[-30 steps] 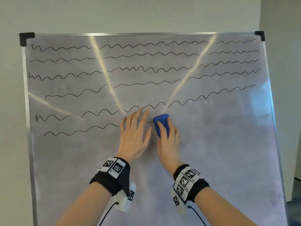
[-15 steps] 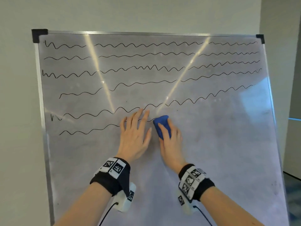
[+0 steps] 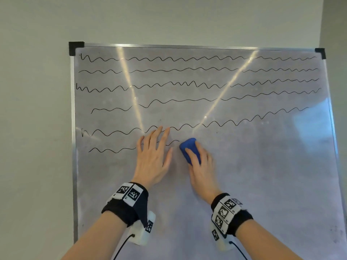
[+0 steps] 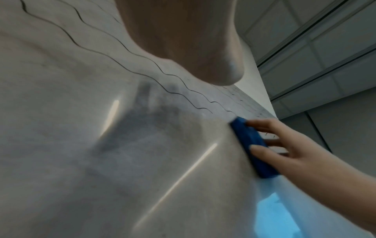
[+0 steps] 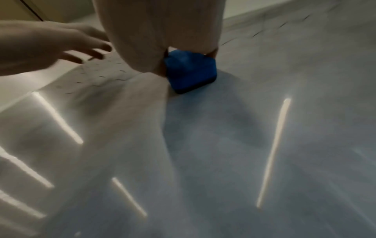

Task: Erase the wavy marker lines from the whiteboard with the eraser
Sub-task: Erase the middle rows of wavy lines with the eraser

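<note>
Whiteboard [image 3: 262,175], a large glossy white panel in a thin metal frame with black plastic corner caps, fills the head view, leaning against a pale wall [image 3: 169,19]. Seven black wavy marker lines [image 3: 187,59] run across its upper half; the lowest one [image 3: 112,150] is short and ends just left of the blue, rounded-block eraser [image 3: 189,150], with smudged grey board to the right and below. The right hand [image 3: 201,166] holds this eraser against the board, thumb on its left edge and fingers [image 4: 262,125] curled over its top and far side, as the left wrist view shows. The left hand [image 3: 153,158] lies flat on the board just beside the eraser, fingers straight and slightly spread, its fingertips reaching the second-lowest line and its palm covering part of the lowest. Both wrists wear black bands with black-and-white square-patterned markers [image 3: 129,193]. Bright diagonal streaks of reflected light [image 3: 129,85] cross the board's surface.
</note>
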Demonstrator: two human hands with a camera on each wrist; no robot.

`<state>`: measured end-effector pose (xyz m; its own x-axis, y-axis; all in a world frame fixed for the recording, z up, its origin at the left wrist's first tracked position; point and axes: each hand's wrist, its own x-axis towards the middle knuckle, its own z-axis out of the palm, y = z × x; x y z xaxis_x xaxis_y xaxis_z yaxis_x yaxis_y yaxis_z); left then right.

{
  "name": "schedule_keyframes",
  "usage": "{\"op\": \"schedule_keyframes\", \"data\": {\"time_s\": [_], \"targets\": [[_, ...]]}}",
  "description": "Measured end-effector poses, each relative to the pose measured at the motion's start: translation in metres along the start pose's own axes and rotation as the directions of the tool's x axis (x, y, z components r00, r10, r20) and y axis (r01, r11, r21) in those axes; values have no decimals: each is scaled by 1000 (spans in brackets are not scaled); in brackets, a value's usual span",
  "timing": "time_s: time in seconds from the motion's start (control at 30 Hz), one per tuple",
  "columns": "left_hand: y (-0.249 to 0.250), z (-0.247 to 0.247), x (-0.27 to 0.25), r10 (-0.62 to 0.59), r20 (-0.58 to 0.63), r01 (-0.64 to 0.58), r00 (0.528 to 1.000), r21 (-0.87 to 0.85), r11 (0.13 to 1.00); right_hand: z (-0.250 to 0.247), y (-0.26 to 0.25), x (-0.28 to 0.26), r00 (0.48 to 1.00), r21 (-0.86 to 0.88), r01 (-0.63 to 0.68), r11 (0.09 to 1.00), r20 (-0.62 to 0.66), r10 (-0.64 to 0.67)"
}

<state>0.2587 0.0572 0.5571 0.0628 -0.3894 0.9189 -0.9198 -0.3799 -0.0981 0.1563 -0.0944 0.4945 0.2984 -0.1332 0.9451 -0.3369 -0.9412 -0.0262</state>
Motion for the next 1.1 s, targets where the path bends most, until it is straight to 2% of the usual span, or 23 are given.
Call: {"op": "schedule_keyframes", "data": {"time_s": [0.03, 0.1, 0.17, 0.2, 0.27, 0.33, 0.43, 0.53, 0.67, 0.8, 0.87, 0.93, 1.0, 1.1], "targets": [[-5, -2, -1, -3, -3, 3, 1000, 14, 1000, -5, 12, 2, 996, -21, -78, 997, -49, 77], [-11, -3, -4, -24, -1, 24, 1000, 35, 999, -13, 25, 9, 954, -12, -270, 963, -140, 265], [-8, 1, -8, -43, 18, 42, 999, 30, 999, -11, 14, 15, 932, 18, -335, 942, -143, 334], [-2, 4, -9, -41, 35, 40, 999, 22, 999, -8, 3, 16, 945, 26, -305, 952, -115, 306], [10, 12, -11, -15, 52, 15, 999, 16, 1000, -3, -16, 11, 986, 39, -167, 985, -18, 168], [21, 18, -9, 19, 43, -20, 999, 20, 1000, -8, -15, 6, 995, 44, -66, 997, 75, 63], [36, 28, -11, 104, 11, -105, 994, 20, 994, -31, 6, 9, 980, 52, -68, 996, 193, 57], [54, 44, -16, 183, 49, -183, 982, 10, 983, -49, 20, 14, 956, 204, -143, 968, 283, 82], [68, 57, -22, 112, 68, -116, 991, 50, 992, -62, 37, 15, 939, 318, -274, 908, 292, 181], [86, 69, -22, 30, 107, -40, 994, 92, 995, -74, 54, 10, 952, 265, -246, 932, 249, 181], [96, 75, -19, 14, 168, -32, 986, 105, 994, -77, 57, 8, 952, 259, -243, 935, 247, 179], [104, 80, -15, 38, 231, -72, 972, 140, 988, -79, 56, 9, 952, 280, -261, 924, 234, 198], [106, 81, -14, 60, 238, -94, 970, 135, 986, -78, 54, 11, 954, 308, -266, 914, 219, 204], [94, 78, -18, 222, 237, -242, 946, 59, 969, -73, 44, 14, 959, 338, -245, 909, 221, 176]]}}
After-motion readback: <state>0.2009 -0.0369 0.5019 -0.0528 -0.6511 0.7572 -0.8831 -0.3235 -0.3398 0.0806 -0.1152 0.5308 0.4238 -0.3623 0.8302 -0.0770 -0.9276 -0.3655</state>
